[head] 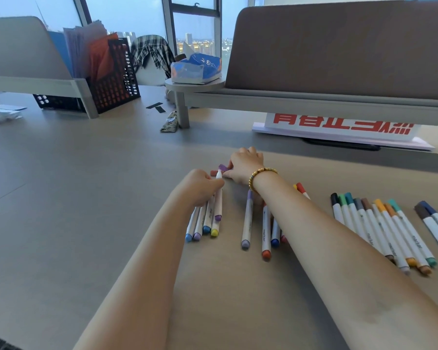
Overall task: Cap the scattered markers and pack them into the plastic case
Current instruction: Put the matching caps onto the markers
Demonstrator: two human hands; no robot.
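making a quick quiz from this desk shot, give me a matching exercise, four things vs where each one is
Things:
1. black mesh file holder
2. blue and white plastic bag
3. gold bead bracelet
4. white sign with red characters

Places:
A. on the right wrist
B. under the grey shelf, far right
C. far left, holding papers
D. on the round grey stand

Pairs: 1-C, 2-D, 3-A, 4-B

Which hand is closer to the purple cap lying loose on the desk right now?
Right. The right hand reaches over the loose purple cap, fingers at it. The left hand sits just nearer the person, gripping a white-tipped marker.
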